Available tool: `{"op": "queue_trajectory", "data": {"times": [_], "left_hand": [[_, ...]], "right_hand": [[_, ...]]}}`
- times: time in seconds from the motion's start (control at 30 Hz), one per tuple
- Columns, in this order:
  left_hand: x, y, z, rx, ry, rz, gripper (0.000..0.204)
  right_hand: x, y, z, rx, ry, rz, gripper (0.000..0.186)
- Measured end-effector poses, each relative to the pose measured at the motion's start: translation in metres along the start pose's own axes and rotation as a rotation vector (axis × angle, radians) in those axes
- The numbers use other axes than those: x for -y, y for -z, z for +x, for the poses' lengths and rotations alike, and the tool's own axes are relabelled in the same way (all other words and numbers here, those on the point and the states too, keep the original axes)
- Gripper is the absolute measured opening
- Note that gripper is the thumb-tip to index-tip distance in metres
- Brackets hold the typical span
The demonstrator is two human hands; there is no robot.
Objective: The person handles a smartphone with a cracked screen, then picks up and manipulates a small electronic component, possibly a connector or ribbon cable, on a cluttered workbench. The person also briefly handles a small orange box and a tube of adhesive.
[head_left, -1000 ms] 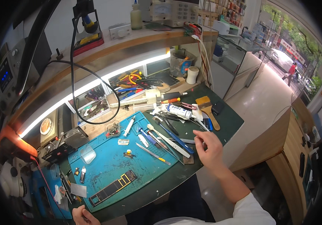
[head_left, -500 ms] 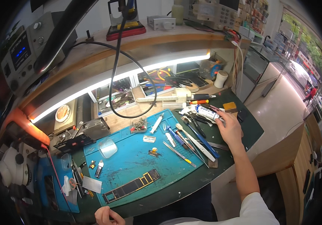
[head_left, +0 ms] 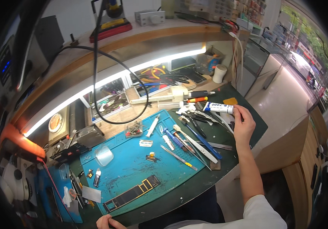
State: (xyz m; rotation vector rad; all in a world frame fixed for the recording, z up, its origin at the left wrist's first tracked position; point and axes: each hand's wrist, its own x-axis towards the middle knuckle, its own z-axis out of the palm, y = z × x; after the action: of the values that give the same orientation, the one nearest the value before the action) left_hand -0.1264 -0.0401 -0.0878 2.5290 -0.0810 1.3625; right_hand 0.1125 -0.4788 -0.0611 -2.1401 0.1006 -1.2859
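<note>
Between the thumb and fingers of my right hand is a white and blue glue tube, lifted over the far right of the bench, its blue end pointing left. My left hand rests at the near edge of the bench, fingers curled; whether anything is in it cannot be made out. Just beyond it, on the blue work mat, lies a long black frame-like phone part with yellow edges. Below the tube lie black tweezers and crumpled white tissue.
Brushes, a craft knife and a syringe lie on the mat's right and far parts. A small clear lid sits at left. A black cable loop hangs above the bench, near a lit shelf.
My right hand has picked the glue tube up off the pile of tools and raised it. The whole view has shifted slightly. My left hand stays at the bench edge.
</note>
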Motion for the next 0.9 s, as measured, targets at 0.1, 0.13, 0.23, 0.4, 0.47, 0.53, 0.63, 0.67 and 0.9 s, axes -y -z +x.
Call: {"op": "queue_trajectory", "data": {"times": [0.1, 0.13, 0.23, 0.4, 0.47, 0.53, 0.63, 0.67, 0.9], "left_hand": [[-0.005, 0.000, 0.004, 0.012, 0.003, 0.024, 0.016], [-0.005, -0.001, 0.005, 0.017, -0.006, 0.036, 0.016], [-0.004, -0.002, 0.004, 0.015, -0.017, 0.057, 0.018], [-0.006, -0.003, 0.008, 0.006, -0.021, 0.077, 0.019], [-0.006, -0.002, 0.006, 0.007, -0.019, 0.081, 0.018], [-0.008, -0.003, 0.009, -0.005, -0.027, 0.107, 0.018], [-0.008, -0.002, 0.007, -0.010, -0.005, 0.098, 0.017], [-0.007, -0.002, 0.005, -0.010, 0.007, 0.087, 0.017], [0.014, -0.001, -0.025, 0.031, 0.072, -0.027, 0.021]], "right_hand": [[-0.003, 0.001, 0.002, -0.063, -0.013, -0.001, 0.012], [-0.004, 0.003, 0.003, -0.083, 0.000, -0.014, 0.012], [-0.006, 0.001, 0.003, -0.089, -0.086, 0.035, 0.015], [-0.006, 0.002, 0.003, -0.101, -0.115, 0.037, 0.014], [-0.008, 0.003, 0.002, -0.184, -0.107, 0.073, 0.013], [-0.010, 0.002, 0.003, -0.273, -0.104, 0.123, 0.012], [-0.011, 0.001, 0.001, -0.132, -0.118, 0.043, 0.012], [-0.011, 0.000, 0.000, -0.058, -0.120, 0.007, 0.012], [-0.010, 0.000, 0.002, -0.087, 0.114, -0.089, 0.009]]}}
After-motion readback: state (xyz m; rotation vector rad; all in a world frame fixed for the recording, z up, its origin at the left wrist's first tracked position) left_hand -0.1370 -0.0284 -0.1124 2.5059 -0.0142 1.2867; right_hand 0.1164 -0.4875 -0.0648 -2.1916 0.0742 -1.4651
